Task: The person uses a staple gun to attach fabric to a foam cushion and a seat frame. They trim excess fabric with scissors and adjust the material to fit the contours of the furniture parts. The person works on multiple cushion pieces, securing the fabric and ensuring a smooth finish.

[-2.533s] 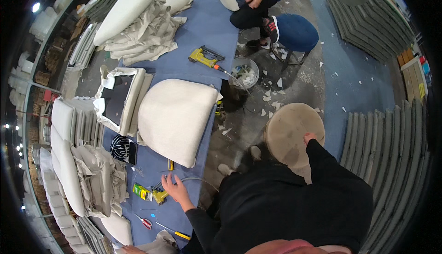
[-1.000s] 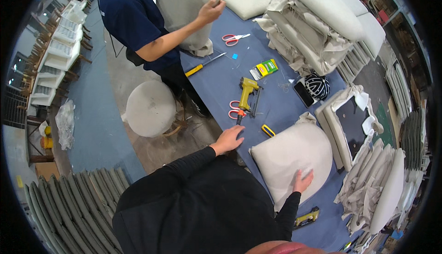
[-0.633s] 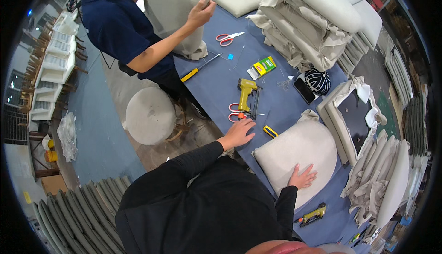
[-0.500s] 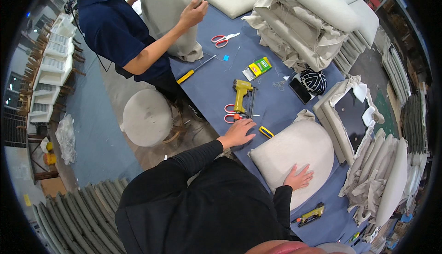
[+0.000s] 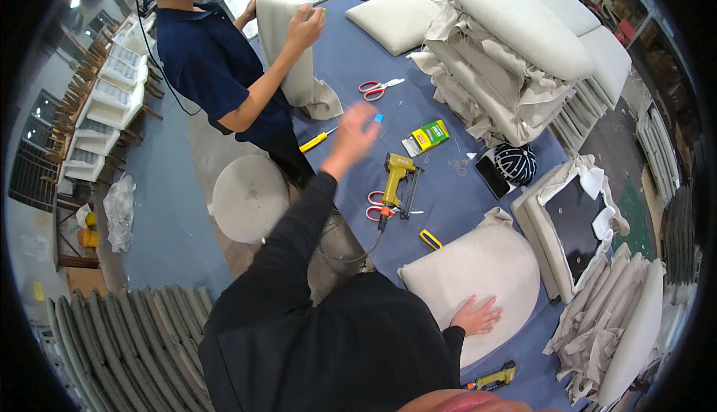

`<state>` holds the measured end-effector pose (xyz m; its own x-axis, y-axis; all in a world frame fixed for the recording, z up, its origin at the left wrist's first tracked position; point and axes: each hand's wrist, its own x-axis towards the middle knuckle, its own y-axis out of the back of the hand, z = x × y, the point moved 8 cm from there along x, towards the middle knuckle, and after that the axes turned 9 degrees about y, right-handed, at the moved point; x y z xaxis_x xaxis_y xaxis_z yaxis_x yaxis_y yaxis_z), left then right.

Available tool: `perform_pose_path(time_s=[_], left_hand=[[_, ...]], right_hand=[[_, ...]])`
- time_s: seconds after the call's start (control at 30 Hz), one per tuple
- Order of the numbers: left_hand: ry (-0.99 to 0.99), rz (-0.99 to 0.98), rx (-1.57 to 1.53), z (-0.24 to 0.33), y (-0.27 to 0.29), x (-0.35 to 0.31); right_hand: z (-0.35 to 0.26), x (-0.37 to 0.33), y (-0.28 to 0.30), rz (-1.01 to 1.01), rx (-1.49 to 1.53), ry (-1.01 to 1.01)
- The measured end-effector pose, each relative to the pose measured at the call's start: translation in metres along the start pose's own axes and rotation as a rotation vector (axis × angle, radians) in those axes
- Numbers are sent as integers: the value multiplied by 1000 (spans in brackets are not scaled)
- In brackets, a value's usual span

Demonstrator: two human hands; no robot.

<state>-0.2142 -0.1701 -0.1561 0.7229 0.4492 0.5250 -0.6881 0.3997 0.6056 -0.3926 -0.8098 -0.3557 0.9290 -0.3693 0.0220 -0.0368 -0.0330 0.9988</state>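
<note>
My left hand [image 5: 352, 140] reaches out over the blue-covered table, blurred by motion. Its fingers look apart, with nothing visible in them. Just left of it lies a yellow-handled tool with a thin metal shaft [image 5: 314, 142]; a small blue square [image 5: 379, 119] is beside the fingertips. My right hand [image 5: 478, 316] rests flat, fingers spread, on a beige upholstered seat cushion [image 5: 459, 266]. Between the hands are a yellow staple gun [image 5: 398, 177] with an air hose, red-handled scissors [image 5: 376, 210] partly under it, and a yellow-and-black utility knife [image 5: 430, 239].
Across the table a co-worker [image 5: 216, 76] holds a beige cushion [image 5: 278, 46]. Stacked cushions [image 5: 515, 31] fill the far right. Other scissors [image 5: 377, 89], a small green-yellow box [image 5: 426, 137], a phone [image 5: 491, 178], a patterned cap [image 5: 515, 164] and a second staple gun [image 5: 493, 376] lie around. A round stool [image 5: 250, 199] stands left.
My left hand has lifted from beside the staple gun and moved forward and left over the table. My right hand stays on the cushion. The co-worker's cushion has been turned.
</note>
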Motion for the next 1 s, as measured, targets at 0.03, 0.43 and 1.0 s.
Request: perform_pose_path(time_s=[0.03, 0.43, 1.0], left_hand=[[-59, 85, -1, 2, 31, 48], [-127, 142, 293, -44, 157, 306], [-121, 88, 366, -98, 119, 320]], right_hand=[[2, -1, -1, 12, -6, -7], [9, -1, 0, 97, -82, 31], [12, -1, 2, 147, -90, 63]])
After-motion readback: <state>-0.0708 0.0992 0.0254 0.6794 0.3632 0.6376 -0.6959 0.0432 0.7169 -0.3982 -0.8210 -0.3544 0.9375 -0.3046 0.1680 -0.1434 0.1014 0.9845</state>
